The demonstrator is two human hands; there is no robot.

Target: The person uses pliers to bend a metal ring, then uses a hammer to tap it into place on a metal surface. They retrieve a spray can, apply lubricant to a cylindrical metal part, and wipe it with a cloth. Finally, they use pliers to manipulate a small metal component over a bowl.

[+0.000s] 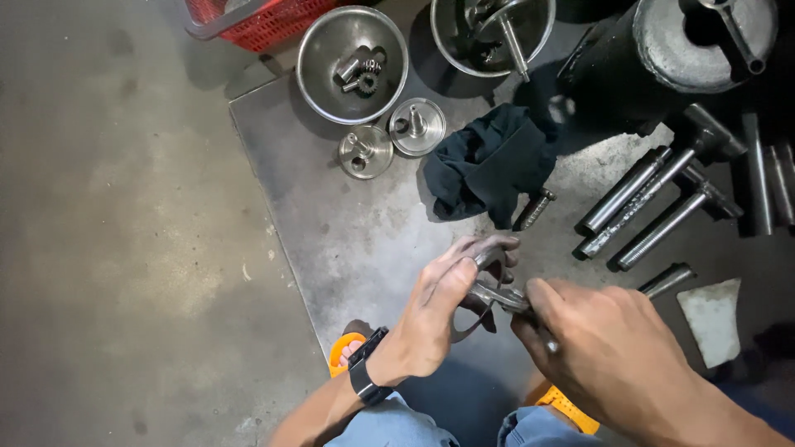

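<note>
My left hand (439, 310) grips a dark metal ring-shaped part (489, 265) just above the grey mat. My right hand (604, 348) is closed around the handles of a metal pliers-like tool (499, 295), whose tip meets the ring part between the two hands. A black watch sits on my left wrist. Much of the ring part and the tool is hidden by my fingers.
A grey mat (348, 232) lies on the concrete floor. On it are a steel bowl (352, 50) with small gears, two round flanged parts (366, 151), a dark cloth (489, 161), a bolt (534, 209), several steel shafts (654, 207) and a red basket (257, 16).
</note>
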